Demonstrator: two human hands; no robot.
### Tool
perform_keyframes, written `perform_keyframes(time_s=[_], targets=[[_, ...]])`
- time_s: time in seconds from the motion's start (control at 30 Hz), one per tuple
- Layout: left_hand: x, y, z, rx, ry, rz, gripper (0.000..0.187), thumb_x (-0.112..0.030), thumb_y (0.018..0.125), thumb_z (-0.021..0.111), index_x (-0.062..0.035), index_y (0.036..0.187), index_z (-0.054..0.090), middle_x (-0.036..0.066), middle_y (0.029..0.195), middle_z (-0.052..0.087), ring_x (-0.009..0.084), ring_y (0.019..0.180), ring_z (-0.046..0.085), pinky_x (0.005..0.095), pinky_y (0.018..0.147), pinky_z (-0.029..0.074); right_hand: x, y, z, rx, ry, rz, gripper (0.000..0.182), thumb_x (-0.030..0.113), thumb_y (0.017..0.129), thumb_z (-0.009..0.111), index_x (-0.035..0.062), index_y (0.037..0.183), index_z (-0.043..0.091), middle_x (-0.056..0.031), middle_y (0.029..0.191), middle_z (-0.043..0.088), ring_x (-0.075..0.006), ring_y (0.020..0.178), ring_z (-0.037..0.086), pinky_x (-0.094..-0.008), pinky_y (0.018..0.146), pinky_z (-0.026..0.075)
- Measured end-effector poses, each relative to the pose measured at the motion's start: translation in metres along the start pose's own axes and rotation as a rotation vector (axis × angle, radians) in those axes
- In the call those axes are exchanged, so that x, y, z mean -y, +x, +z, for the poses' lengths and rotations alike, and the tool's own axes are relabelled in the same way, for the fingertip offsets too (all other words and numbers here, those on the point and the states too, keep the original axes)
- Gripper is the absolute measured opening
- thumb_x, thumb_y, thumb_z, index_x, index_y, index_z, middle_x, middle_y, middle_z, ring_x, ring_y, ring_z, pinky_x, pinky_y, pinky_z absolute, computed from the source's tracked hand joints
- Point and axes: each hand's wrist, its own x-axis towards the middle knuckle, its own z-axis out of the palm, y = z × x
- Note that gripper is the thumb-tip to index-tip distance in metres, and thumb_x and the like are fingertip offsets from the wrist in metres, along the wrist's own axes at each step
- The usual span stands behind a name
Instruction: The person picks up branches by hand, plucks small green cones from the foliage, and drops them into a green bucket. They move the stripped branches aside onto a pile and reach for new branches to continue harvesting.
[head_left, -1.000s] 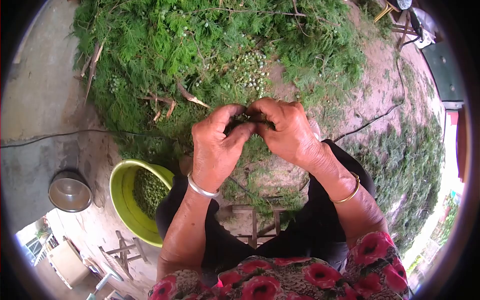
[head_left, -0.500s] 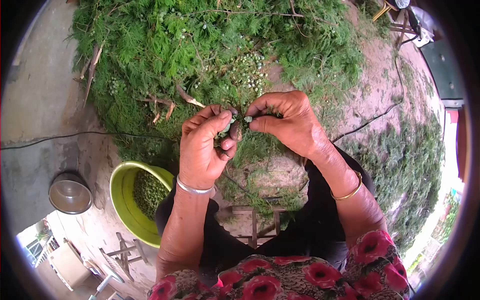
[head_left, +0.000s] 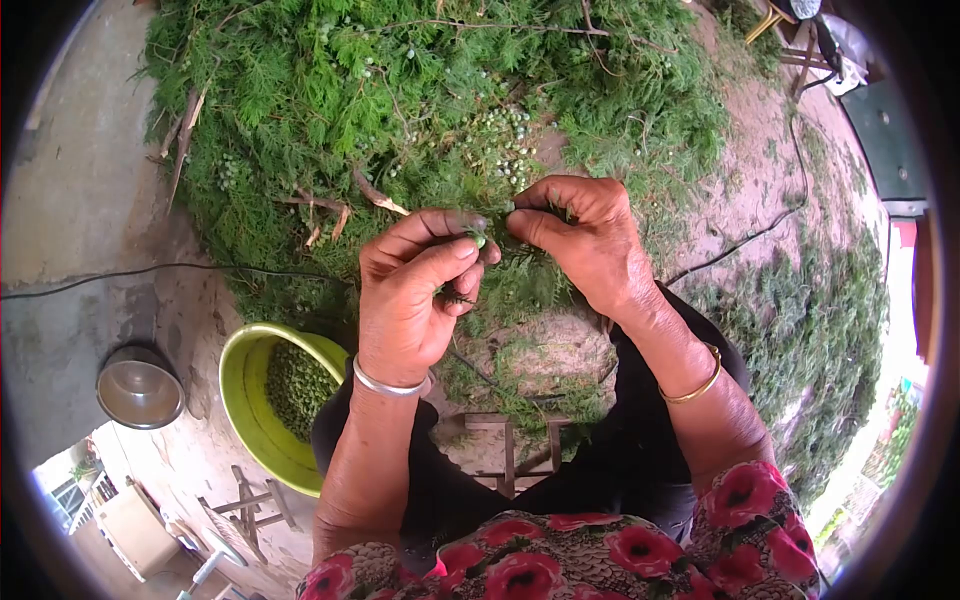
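My left hand [head_left: 415, 285] is closed, with a small green conifer cone [head_left: 478, 240] pinched between thumb and forefinger. A bit of dark green leaf shows beneath its curled fingers. Just to the right, my right hand [head_left: 585, 240] has thumb and forefinger pressed together at a thin conifer sprig [head_left: 518, 256]; the fingers partly hide what they grip. Under and beyond both hands spreads a heap of cut conifer branches [head_left: 330, 110], with loose pale green cones [head_left: 510, 135] lying on it. A yellow-green bucket [head_left: 238, 400] holding many small green cones [head_left: 297, 388] stands left of my left forearm.
A metal bowl [head_left: 140, 387] sits on the floor at the left. A dark cable [head_left: 180, 266] runs across the ground there, and another cable [head_left: 745, 243] lies at the right. More cut greenery [head_left: 810, 350] covers the right side. A small wooden stool [head_left: 245, 510] stands behind the bucket.
Both hands have shifted slightly, the right one up and to the right, so the fingertips are a little farther apart. The cone in my left fingertips shows more clearly now.
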Motion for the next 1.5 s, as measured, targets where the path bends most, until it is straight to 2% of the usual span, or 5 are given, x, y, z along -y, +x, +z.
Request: perform_keyframes(time_s=[0.33, 0.43, 0.83, 1.0, 1.5], targets=[[0.021, 0.001, 0.007, -0.14, 0.843, 0.429, 0.02, 0.001, 0.076, 0.066, 0.005, 0.095, 0.064, 0.007, 0.075, 0.065, 0.0086, 0.066, 0.059, 0.0233, 0.061, 0.048, 0.003, -0.008, 0.005, 0.052, -0.194, -0.04, 0.005, 0.002, 0.07, 0.061, -0.0027, 0.072, 0.059, -0.0193, 0.065, 0.059, -0.0321, 0.059, 0.06, -0.0384, 0.054, 0.046], [0.025, 0.004, 0.008, -0.126, 0.939, 0.439, 0.011, 0.002, 0.08, 0.061, 0.0044, 0.09, 0.065, -0.002, 0.058, 0.052, 0.0022, 0.047, 0.045, 0.0188, 0.04, 0.033, -0.003, -0.01, 0.006, 0.097, -0.228, -0.076, 0.005, 0.002, 0.069, 0.059, -0.0025, 0.071, 0.058, -0.0205, 0.064, 0.057, -0.0378, 0.064, 0.059, -0.0428, 0.057, 0.045], [0.016, 0.001, 0.012, -0.189, 0.559, 0.259, 0.005, 0.004, 0.079, 0.06, 0.0044, 0.084, 0.062, 0.001, 0.063, 0.059, 0.003, 0.049, 0.047, 0.0187, 0.041, 0.035, 0.006, -0.005, -0.002, 0.185, 0.065, 0.116, 0.013, 0.006, 0.079, 0.064, -0.0044, 0.072, 0.061, -0.0074, 0.059, 0.057, -0.0068, 0.057, 0.053, -0.0263, 0.051, 0.043], [0.02, -0.001, 0.011, -0.139, 0.932, 0.447, 0.009, 0.005, 0.075, 0.063, 0.0039, 0.085, 0.062, 0.001, 0.065, 0.06, 0.002, 0.053, 0.05, 0.0184, 0.045, 0.039, 0.005, -0.009, 0.006, 0.102, 0.334, 0.323, 0.02, 0.01, 0.082, 0.064, -0.0046, 0.069, 0.06, -0.0021, 0.057, 0.055, -0.006, 0.056, 0.048, -0.0248, 0.049, 0.04], [-0.067, -0.139, -0.114, -0.347, -0.132, 0.341, 0.015, -0.003, 0.083, 0.058, 0.0006, 0.097, 0.059, 0.015, 0.084, 0.058, 0.0145, 0.059, 0.05, 0.0216, 0.041, 0.041, 0.05, -0.034, -0.03, -0.167, 1.187, 0.463, 0.016, 0.014, 0.088, 0.057, 0.0068, 0.076, 0.05, -0.0014, 0.07, 0.044, -0.0128, 0.064, 0.043, -0.0276, 0.056, 0.039]])
